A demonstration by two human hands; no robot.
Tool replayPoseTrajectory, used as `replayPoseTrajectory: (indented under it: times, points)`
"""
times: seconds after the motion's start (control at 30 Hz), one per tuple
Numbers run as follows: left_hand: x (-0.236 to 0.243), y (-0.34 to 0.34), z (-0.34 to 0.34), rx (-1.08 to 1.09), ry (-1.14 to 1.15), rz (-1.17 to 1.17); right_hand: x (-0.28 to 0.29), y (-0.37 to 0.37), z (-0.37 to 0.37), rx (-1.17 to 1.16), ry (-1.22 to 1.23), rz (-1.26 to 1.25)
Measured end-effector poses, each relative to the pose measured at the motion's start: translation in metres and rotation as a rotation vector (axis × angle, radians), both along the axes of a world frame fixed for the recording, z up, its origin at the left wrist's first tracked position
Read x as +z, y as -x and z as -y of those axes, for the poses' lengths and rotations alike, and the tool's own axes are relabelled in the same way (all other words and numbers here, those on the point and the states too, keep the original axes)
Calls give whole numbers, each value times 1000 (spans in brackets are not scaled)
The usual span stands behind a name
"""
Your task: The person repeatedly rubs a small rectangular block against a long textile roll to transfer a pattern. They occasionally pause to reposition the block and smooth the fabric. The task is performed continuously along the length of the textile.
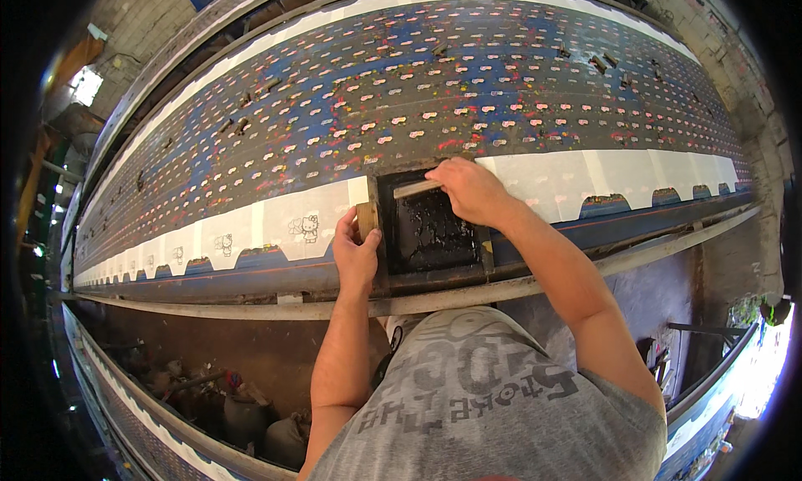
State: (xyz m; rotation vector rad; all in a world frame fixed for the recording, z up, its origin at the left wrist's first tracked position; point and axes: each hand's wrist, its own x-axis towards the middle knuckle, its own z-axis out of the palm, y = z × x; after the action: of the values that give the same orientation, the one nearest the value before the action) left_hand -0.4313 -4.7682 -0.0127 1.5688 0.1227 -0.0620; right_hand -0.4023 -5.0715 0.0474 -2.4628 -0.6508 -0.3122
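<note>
A screen-printing frame (382, 255) lies on the long table in front of me, with wet black ink (433, 234) smeared over its mesh. My left hand (357, 255) is closed around the frame's wooden left side, thumb on top. My right hand (472, 193) grips one end of a flat wooden squeegee (414, 188), which lies across the far part of the mesh. White fabric pieces (259, 220) sit in a row on both sides of the frame. Those to the left carry black cartoon outlines (310, 229); the squeegee's lower edge is hard to make out.
The dark tabletop (409, 96) is covered with small repeated pale marks and coloured specks. Several small dark blocks (597, 63) lie on it. A rail (468, 295) runs along the near edge. Sacks (248, 410) stand on the floor below left, and another table borders the lower left.
</note>
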Motion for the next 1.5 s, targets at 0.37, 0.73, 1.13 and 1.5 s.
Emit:
replayPoseTrajectory:
  times: [0.37,0.73,1.13,1.5]
  points:
    - [2,-2,-3,-23,-8,-11,-10,71,-25,24,109,9]
    - [-4,3,-3,-26,25,-28,2,159,-49,-7,107,-97]
    - [-1,18,9,-33,-171,79,-2,201,-46,-554,-386,-120]
    - [31,42,117,14,-69,289,-21,209,60,-542,-589,-55]
